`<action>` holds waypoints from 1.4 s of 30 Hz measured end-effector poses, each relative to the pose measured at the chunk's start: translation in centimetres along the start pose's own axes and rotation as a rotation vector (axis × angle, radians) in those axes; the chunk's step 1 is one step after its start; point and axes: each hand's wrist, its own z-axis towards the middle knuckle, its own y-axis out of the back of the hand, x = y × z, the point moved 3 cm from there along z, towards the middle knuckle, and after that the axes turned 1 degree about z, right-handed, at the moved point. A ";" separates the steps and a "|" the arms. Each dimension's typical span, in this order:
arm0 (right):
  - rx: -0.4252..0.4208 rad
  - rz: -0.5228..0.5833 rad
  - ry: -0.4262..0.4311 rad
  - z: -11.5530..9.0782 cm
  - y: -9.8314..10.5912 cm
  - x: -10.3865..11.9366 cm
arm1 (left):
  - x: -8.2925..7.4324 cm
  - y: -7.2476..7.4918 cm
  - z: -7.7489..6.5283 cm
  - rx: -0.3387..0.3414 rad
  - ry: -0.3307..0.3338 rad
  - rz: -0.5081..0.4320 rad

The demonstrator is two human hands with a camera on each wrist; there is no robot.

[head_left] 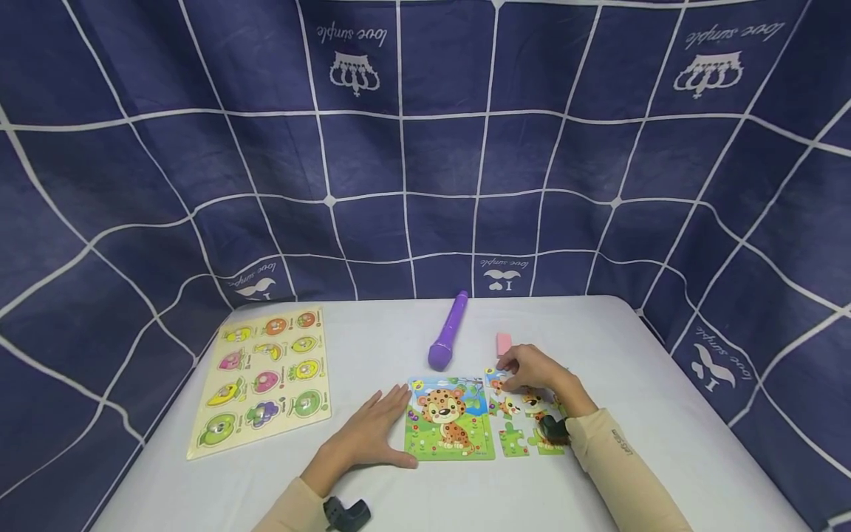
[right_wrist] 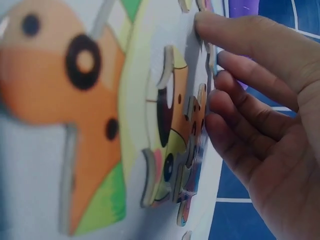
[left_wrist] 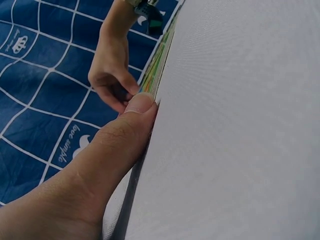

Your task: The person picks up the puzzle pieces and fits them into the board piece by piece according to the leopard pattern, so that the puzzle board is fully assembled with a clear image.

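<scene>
A square puzzle board [head_left: 449,420] with a spotted leopard cub picture lies at mid-table. My left hand [head_left: 371,434] rests flat at its left side, fingers and thumb spread, the thumb near the lower corner. The left wrist view shows that thumb [left_wrist: 122,127] against the board's edge [left_wrist: 159,65]. To the right of the board lie loose wooden jigsaw pieces [head_left: 513,441] with parts of the same leopard. My right hand [head_left: 535,369] pinches a piece at their upper left between thumb and fingers. In the right wrist view, pieces [right_wrist: 90,100] lie close below the hand [right_wrist: 270,115].
A purple toy microphone [head_left: 448,332] lies behind the board. Beyond the right hand is a small pink block [head_left: 504,343]. A fruit peg board [head_left: 262,377] lies at the left. Blue curtain with white lines [head_left: 439,148] surrounds the white table's back and sides.
</scene>
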 end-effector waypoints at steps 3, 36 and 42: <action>-0.019 0.033 0.018 -0.2 0.1 0.0 | 0.0 -0.1 0.0 -0.006 -0.002 0.006; 0.020 -0.017 0.258 2.2 -5.6 10.8 | 0.1 0.2 -0.2 0.004 -0.015 -0.013; 0.053 -0.030 0.223 2.8 -6.5 11.4 | -0.1 0.2 -0.1 0.031 -0.011 -0.072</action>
